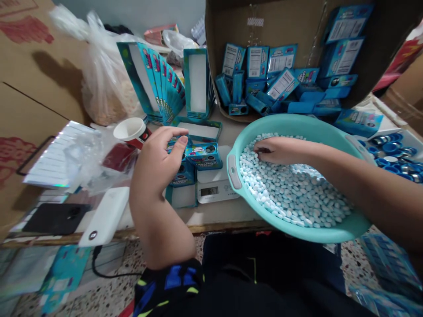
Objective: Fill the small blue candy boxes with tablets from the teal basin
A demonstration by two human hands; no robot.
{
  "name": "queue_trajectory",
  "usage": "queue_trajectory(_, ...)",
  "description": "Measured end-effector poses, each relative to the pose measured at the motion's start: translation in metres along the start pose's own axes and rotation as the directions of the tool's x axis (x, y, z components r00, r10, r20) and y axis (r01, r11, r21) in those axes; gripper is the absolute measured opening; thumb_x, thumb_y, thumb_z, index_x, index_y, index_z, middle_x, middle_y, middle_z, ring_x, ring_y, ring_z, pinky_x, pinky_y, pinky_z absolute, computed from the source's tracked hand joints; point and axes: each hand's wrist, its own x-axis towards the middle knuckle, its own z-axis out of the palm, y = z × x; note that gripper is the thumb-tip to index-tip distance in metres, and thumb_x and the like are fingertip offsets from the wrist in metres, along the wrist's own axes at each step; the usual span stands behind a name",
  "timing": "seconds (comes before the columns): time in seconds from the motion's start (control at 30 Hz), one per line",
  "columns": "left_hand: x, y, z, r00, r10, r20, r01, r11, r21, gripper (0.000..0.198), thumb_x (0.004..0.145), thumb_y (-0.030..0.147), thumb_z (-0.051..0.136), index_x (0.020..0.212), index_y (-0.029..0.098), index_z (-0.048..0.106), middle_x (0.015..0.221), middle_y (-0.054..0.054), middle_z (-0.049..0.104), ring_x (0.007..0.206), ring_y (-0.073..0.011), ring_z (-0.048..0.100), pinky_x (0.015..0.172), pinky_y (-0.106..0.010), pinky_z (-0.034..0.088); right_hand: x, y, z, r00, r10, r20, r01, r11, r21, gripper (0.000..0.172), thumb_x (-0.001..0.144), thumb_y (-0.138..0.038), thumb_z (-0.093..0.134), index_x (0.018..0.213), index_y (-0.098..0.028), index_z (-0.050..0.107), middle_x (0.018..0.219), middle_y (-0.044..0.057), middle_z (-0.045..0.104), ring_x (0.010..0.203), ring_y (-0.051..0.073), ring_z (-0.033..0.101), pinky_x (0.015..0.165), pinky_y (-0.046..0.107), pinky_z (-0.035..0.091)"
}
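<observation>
My right hand [276, 149] reaches into a turquoise basin [254, 211] of small pale-blue and white candies [297, 198]. Its fingers are curled among the candies, their tips partly hidden. My left hand [161, 152] is at a small blue candy box [172, 143], thumb and forefinger close together at its top; the other fingers are hidden. Just right of it, another candy box [206, 158] stands on a white kitchen scale [221, 191] with a lit display. Below the left hand, more blue boxes [183, 174] stand in a shallow tray [185, 198].
Behind the basin, a cardboard carton [287, 26] lies on its side, holding many blue boxes. Nested display trays [155, 83] lean at the back. Around the left side are a paper cup [130, 130], plastic bags [102, 75], a white power bank [105, 215] and a black phone [56, 218]. Blue caps [395, 154] fill a container at right.
</observation>
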Motion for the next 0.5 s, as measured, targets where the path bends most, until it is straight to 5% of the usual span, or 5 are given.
queue_trajectory(0.17, 0.001, -0.013, 0.008, 0.984, -0.003, 0.177, -0.009, 0.998, 0.068, 0.049, 0.083, 0.044, 0.076, 0.128, 0.025, 0.066, 0.132, -0.009, 0.067, 0.125, -0.0337, 0.061, 0.113, -0.05, 0.048, 0.0, 0.0, 0.0, 1.0, -0.005, 0.008, 0.005, 1.0, -0.002, 0.011, 0.095, -0.022, 0.05, 0.097, -0.019, 0.061, 0.09, 0.006, 0.064, 0.075, 0.018, 0.051, 0.066, 0.03, 0.031)
queue_trajectory(0.3, 0.005, -0.021, 0.02, 0.945, -0.047, 0.323, -0.03, 0.972, 0.231, 0.046, 0.07, 0.035, 0.086, 0.112, 0.025, 0.071, 0.098, -0.006, 0.073, 0.11, -0.0383, 0.066, 0.122, -0.068, 0.03, 0.001, 0.003, 0.001, 0.999, -0.036, -0.01, 0.036, 0.999, -0.007, 0.012, 0.094, -0.022, 0.051, 0.099, -0.019, 0.061, 0.093, 0.007, 0.064, 0.077, 0.019, 0.053, 0.066, 0.03, 0.033)
queue_trajectory(0.4, 0.007, -0.009, 0.024, 0.989, 0.028, 0.146, -0.057, 0.979, 0.195, 0.039, 0.072, 0.036, 0.087, 0.107, 0.026, 0.071, 0.092, -0.003, 0.072, 0.102, -0.0343, 0.068, 0.125, -0.068, 0.024, 0.002, 0.006, 0.002, 0.999, -0.052, -0.015, 0.052, 0.999, -0.01, 0.012, 0.093, -0.023, 0.051, 0.099, -0.019, 0.061, 0.096, 0.008, 0.066, 0.079, 0.02, 0.054, 0.066, 0.03, 0.034)
queue_trajectory(0.5, 0.005, 0.012, 0.029, 0.981, 0.192, -0.006, -0.191, 0.98, 0.051, 0.034, 0.085, 0.03, 0.076, 0.118, 0.028, 0.069, 0.112, -0.005, 0.069, 0.108, -0.0293, 0.066, 0.117, -0.055, 0.043, 0.003, 0.006, 0.002, 0.997, -0.071, -0.03, 0.07, 0.997, -0.024, 0.011, 0.093, -0.022, 0.051, 0.096, -0.019, 0.06, 0.096, 0.008, 0.066, 0.078, 0.02, 0.054, 0.065, 0.03, 0.035)
